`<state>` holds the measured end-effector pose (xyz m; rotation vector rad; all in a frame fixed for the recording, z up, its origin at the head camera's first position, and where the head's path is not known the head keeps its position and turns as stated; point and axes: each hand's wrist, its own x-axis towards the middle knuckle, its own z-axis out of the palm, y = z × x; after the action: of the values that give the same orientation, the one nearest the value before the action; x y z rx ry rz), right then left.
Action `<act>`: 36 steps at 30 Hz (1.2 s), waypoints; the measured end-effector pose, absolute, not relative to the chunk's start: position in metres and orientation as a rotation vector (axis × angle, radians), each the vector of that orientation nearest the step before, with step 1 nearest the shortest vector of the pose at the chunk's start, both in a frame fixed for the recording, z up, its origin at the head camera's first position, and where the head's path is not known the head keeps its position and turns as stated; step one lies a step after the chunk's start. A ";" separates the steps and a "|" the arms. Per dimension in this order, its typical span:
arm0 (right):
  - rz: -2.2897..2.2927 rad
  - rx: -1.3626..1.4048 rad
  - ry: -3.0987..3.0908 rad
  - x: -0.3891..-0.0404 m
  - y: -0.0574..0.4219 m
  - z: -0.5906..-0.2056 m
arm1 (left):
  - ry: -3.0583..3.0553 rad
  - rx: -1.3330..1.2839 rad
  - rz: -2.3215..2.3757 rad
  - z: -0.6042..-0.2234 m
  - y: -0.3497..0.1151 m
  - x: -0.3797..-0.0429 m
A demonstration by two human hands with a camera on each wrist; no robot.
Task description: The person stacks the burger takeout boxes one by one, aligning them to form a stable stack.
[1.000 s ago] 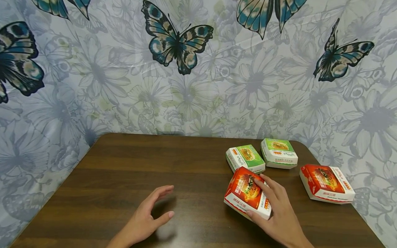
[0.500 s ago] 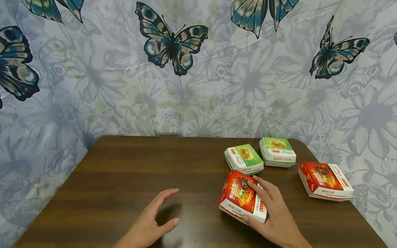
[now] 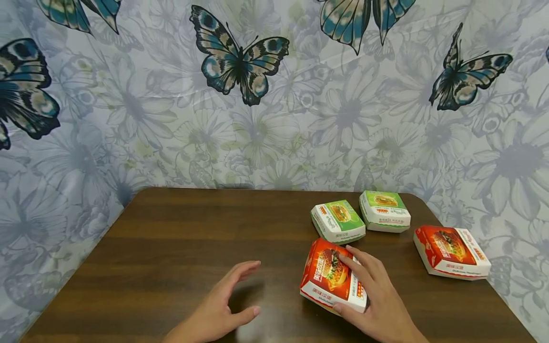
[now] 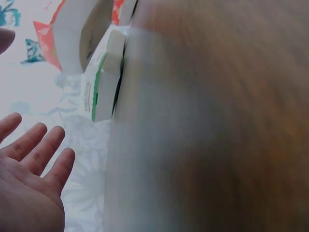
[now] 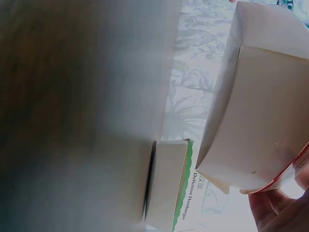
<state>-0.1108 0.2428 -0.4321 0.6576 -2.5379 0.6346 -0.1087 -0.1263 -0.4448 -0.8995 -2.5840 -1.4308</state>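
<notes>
My right hand [image 3: 377, 295] grips a red and white hamburger box [image 3: 330, 271] by its right side, thumb at the near edge and fingers over the top. The box is tilted; its pale underside [image 5: 260, 111] shows in the right wrist view, raised off the table. To the left, my left hand [image 3: 223, 305] hovers with thumb and fingers apart and nothing between them. In the left wrist view the palm of that hand [image 4: 34, 179] faces the held box across a gap. Just behind the held box sits a green and white hamburger box [image 3: 339, 221].
A second green box [image 3: 385, 212] stands at the table's back right, close beside the first. Another red box [image 3: 452, 251] lies near the right edge. Behind the brown wooden table [image 3: 171, 257] hangs a butterfly-and-flower cloth [image 3: 266, 143].
The held red box and my right hand have shifted left and a little nearer to me. My left hand has moved right, toward the box. The other boxes stay in place.
</notes>
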 end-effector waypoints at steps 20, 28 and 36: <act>0.624 0.753 -2.538 -0.105 0.238 -0.428 | -2.569 -1.033 -1.548 -0.438 -0.093 -0.119; 0.636 0.748 -2.592 -0.103 0.235 -0.429 | -2.580 -1.047 -1.531 -0.440 -0.085 -0.123; 0.643 0.722 -2.661 -0.101 0.232 -0.426 | -2.606 -1.030 -1.543 -0.440 -0.079 -0.122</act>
<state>-0.1005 0.2324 -0.4259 0.7224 -2.6608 0.6431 -0.1223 -0.0790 -0.4404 -1.0297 -2.6060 -1.5428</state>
